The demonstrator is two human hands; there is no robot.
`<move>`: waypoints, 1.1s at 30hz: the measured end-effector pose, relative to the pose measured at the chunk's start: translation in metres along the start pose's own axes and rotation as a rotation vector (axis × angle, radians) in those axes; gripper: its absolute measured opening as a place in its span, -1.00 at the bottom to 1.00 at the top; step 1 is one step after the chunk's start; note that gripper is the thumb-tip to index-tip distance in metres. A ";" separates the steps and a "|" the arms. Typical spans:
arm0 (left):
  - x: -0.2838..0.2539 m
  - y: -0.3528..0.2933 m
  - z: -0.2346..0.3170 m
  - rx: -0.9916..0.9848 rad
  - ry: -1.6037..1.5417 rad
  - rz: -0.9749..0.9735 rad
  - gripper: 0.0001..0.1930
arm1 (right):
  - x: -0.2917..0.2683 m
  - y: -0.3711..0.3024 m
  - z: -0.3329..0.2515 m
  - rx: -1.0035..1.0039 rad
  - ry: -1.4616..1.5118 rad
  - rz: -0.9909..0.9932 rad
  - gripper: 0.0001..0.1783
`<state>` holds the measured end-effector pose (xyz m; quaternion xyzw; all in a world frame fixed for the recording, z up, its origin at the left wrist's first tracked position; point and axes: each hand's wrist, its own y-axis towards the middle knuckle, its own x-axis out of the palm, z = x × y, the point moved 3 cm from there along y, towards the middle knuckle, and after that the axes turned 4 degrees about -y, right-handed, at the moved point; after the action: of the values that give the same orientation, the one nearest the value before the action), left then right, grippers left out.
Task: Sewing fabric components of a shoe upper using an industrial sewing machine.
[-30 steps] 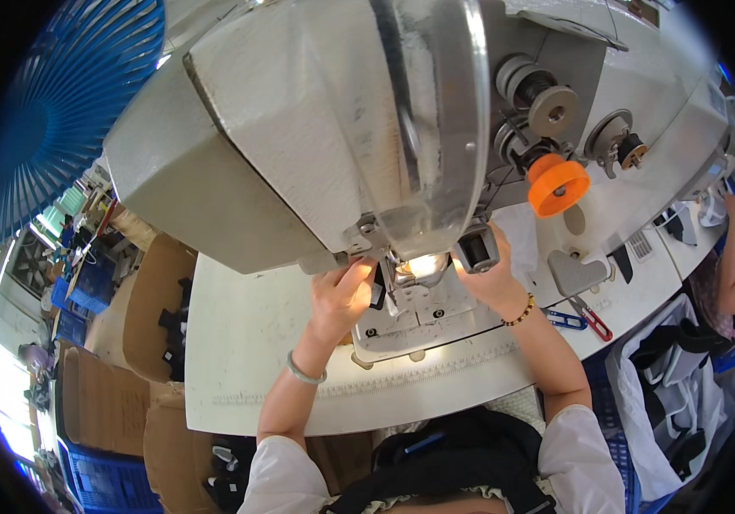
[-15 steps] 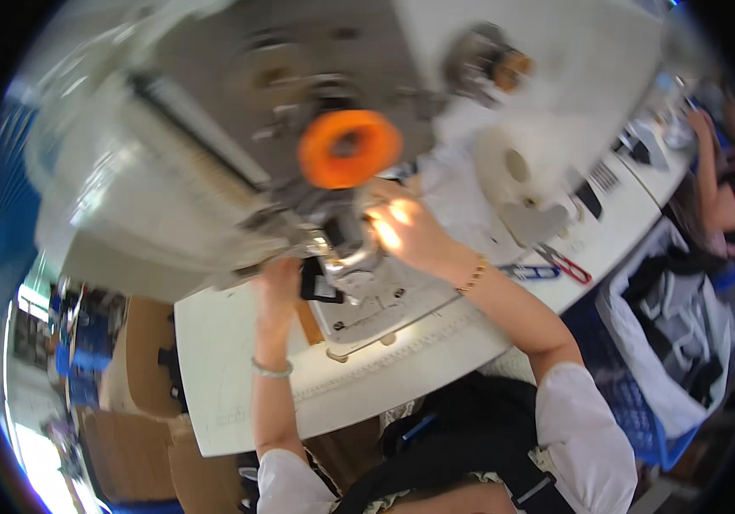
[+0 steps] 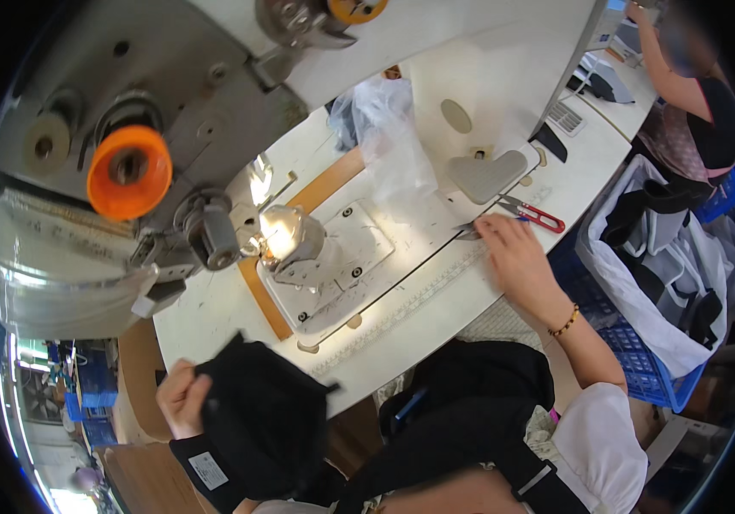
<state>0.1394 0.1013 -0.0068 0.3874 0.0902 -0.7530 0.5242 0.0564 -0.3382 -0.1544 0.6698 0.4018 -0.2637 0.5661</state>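
Note:
My left hand (image 3: 183, 398) is closed around the edge of a black fabric piece (image 3: 264, 411), which hangs off the table's near left side. A white label (image 3: 207, 470) shows on the band at its lower end. My right hand (image 3: 521, 264) lies at the table's right front edge, its fingers closed over blue-handled thread snips, mostly hidden under them. Metal blades (image 3: 468, 230) poke out left of the fingertips. Just beyond lie red-handled thread snips (image 3: 542, 218). The sewing machine's lit needle area (image 3: 286, 240) stands between my hands with no cloth under it.
The machine head with an orange thread dial (image 3: 129, 173) overhangs the left. Clear plastic film (image 3: 393, 137) lies behind the needle plate. A blue basket (image 3: 641, 364) with white lining and dark and grey cloth stands at right. Another person (image 3: 701, 111) works at far right.
My left hand has drawn the black fabric piece from the needle area toward me and left. My right hand has moved from the machine to the blue snips. The view has shifted.

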 end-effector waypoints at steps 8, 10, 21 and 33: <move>0.142 0.029 -0.010 -0.570 -0.667 -0.290 -0.77 | 0.008 0.003 0.014 0.034 0.155 0.056 -0.83; 0.142 0.030 -0.005 -0.643 -0.739 -0.346 -0.84 | 0.000 0.003 -0.007 0.131 0.380 -0.020 -0.77; 0.137 0.015 -0.010 -0.691 -0.928 -0.228 -0.74 | -0.005 0.057 -0.117 -0.304 0.568 -0.083 -0.43; 0.137 0.016 -0.004 -0.666 -0.921 -0.279 -0.73 | -0.002 0.075 -0.132 -0.454 0.529 0.003 -0.52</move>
<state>0.1346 -0.0020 -0.0974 -0.1809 0.1348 -0.8368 0.4988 0.1044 -0.2129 -0.0832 0.5725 0.5821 0.0159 0.5772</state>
